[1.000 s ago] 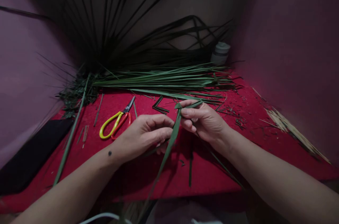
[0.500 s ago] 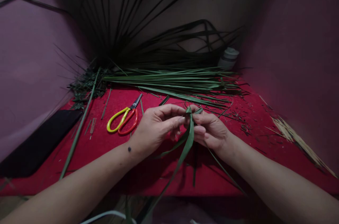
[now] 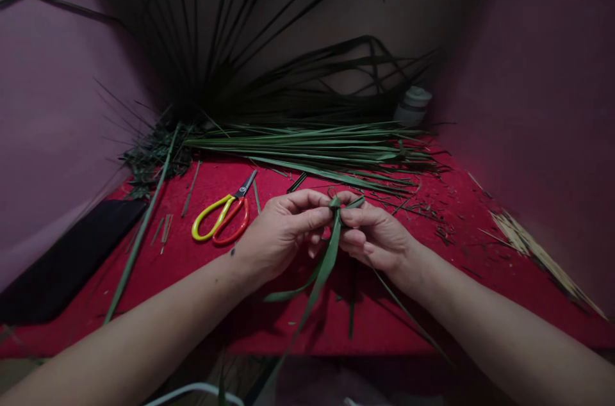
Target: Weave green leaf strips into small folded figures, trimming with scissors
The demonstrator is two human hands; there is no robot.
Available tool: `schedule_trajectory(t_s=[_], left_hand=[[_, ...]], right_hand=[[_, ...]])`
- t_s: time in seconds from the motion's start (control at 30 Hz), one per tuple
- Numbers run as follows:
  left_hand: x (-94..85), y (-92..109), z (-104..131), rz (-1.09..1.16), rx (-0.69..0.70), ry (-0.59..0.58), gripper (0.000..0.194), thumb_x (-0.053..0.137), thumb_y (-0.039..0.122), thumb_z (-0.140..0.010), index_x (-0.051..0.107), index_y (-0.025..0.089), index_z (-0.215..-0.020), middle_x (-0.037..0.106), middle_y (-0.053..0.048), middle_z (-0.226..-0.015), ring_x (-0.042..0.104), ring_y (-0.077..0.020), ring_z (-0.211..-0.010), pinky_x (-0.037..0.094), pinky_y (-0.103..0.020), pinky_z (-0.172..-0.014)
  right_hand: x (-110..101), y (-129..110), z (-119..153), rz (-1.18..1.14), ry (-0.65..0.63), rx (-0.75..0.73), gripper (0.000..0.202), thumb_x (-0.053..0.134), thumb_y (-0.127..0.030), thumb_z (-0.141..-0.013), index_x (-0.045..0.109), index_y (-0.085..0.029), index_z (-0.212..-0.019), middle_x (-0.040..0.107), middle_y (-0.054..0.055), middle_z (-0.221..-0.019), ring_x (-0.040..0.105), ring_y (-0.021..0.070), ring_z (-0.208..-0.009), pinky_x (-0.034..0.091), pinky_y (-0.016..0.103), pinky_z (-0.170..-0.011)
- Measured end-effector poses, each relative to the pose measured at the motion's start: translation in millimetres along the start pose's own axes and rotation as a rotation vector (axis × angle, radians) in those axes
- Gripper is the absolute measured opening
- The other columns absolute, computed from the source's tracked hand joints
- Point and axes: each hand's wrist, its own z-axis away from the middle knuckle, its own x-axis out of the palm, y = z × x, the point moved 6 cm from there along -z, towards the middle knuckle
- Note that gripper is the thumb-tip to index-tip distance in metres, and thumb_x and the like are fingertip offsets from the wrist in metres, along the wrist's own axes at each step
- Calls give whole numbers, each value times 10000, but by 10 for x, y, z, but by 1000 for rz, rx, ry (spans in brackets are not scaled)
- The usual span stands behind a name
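Left hand (image 3: 283, 233): just right of the scissors (image 3: 235, 196), thumb and forefinger pinching the edge of the fold (image 3: 335, 202); its other fingers are partly hidden.
Right hand (image 3: 382, 233): farther right of the scissors, thumb and forefinger gripping the short end beside the fold.
Leaf strip (image 3: 328, 259): between both hands, right of the scissors, two tails hanging from the fold toward the person.
Handling: from where I stand the fold looks springy, so I'd pin it with one hand while the other snugs the end; pull evenly and leave the tails untwisted, as a hard tug might split the leaf.
Thin strand (image 3: 413, 316): right of the scissors and nearer the person; whether it joins the strip, I can't tell.
Leaf bundle (image 3: 298, 146): behind and right of the scissors.
Stem (image 3: 141, 227): slanting, left of the scissors.
Pale sticks (image 3: 542, 252): far right of the scissors.
Surface (image 3: 384, 329): red, beneath the scissors.
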Motion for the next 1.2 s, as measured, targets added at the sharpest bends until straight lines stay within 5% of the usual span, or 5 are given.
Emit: schedule_trajectory(t_s=[0.37,0.53,0.7,1.0,1.2], left_hand=[[-6,-23,-67,106,-41,-104,27,601,172,-793,582,154,-801,613,-14,-768,496,-53,-534,423,-169,-504],[-44,55,-10,-72,-17,-34,134,597,247,-803,594,122,-754,578,-7,-668,543,-76,-571,459,-174,-533],[3,-8,46,-186,-138,-130,162,542,274,-833,604,125,-844,611,-54,-762,598,-136,-634,497,-248,-589],[-84,-20,50,-320,-165,-39,215,578,355,-804,643,157,-855,533,21,-553,433,-55,-437,329,-149,-410],[-68,85,8,-581,16,-30,189,556,327,-811,615,154,-761,497,33,-589,424,-69,-502,352,-166,-473]], right_hand=[[-20,-38,-25,18,119,-67,159,703,-71,-571,623,-136,-693,523,-59,-468,415,14,-325,292,83,-271],[-78,-131,-18,79,187,-207,190,713,-79,-596,633,-160,-749,548,-59,-472,456,35,-348,316,101,-290],[-91,-198,-11,90,228,-253,192,705,-85,-602,632,-162,-762,527,-68,-457,438,32,-349,309,106,-298],[-132,-218,-20,67,238,-266,219,710,-84,-595,607,-165,-770,540,-71,-499,456,32,-364,292,110,-299],[-104,-216,-18,27,190,-253,206,701,-79,-601,614,-165,-768,539,-65,-484,459,32,-361,298,104,-299]])
